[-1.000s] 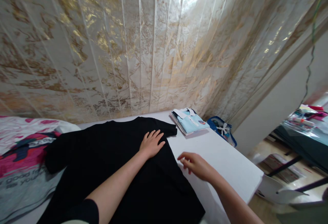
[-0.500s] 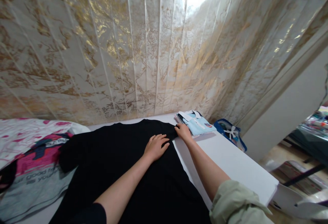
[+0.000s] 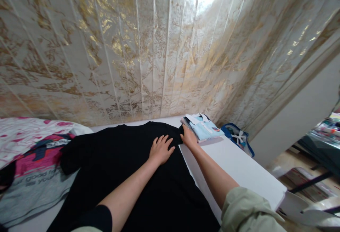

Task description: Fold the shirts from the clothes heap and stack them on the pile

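A black short-sleeved T-shirt [image 3: 127, 164] lies spread out on the white table, its neckline towards the wall. My left hand [image 3: 160, 150] rests flat on the upper right of the shirt, fingers spread. At the sleeve on the right, my right hand [image 3: 189, 137] touches the black cloth, its thumb apart from the stretched fingers. Just beyond that hand sits a stack of folded clothes [image 3: 203, 127] with a light blue, white-collared shirt on top.
Along the left lie a grey and pink printed shirt [image 3: 39, 186] and a white cloth with pink marks [image 3: 29, 133]. The white table [image 3: 233, 164] ends at the right. Behind its far right edge is a blue-trimmed bag [image 3: 237, 138]. A gold-patterned curtain [image 3: 138, 47] hangs behind.
My left hand's fingers have spread wider on the shirt. The fingers of my right hand have shifted slightly away along the sleeve and straightened. The view has tilted a little.
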`<state>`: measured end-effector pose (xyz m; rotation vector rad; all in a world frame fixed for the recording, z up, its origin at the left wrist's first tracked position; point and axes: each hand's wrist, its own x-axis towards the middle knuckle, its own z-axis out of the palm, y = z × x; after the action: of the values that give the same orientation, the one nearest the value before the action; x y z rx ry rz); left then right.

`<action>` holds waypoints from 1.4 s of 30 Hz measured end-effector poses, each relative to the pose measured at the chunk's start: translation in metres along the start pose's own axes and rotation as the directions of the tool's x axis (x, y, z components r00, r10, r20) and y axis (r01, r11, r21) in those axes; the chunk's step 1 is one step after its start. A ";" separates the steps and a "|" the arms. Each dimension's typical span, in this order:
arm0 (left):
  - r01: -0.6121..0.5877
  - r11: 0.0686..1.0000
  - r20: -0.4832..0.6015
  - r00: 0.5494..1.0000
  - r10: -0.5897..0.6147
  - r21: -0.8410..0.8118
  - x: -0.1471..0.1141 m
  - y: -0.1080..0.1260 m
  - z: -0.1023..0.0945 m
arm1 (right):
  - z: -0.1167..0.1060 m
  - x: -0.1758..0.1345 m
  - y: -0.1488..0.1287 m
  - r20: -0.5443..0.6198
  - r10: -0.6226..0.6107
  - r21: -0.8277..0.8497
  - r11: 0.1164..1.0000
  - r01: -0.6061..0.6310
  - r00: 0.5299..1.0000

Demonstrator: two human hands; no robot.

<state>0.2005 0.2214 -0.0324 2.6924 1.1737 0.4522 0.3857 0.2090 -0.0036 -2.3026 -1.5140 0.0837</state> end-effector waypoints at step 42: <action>-0.041 0.999 0.073 0.996 0.043 -0.028 -0.001 0.003 -0.006 | -0.030 0.035 -0.038 0.082 -0.028 0.236 0.972 0.008 0.996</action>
<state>0.1999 0.2190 -0.0265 2.6905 1.0863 0.3690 0.3750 0.2450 0.0431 -2.1205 -1.4777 0.3413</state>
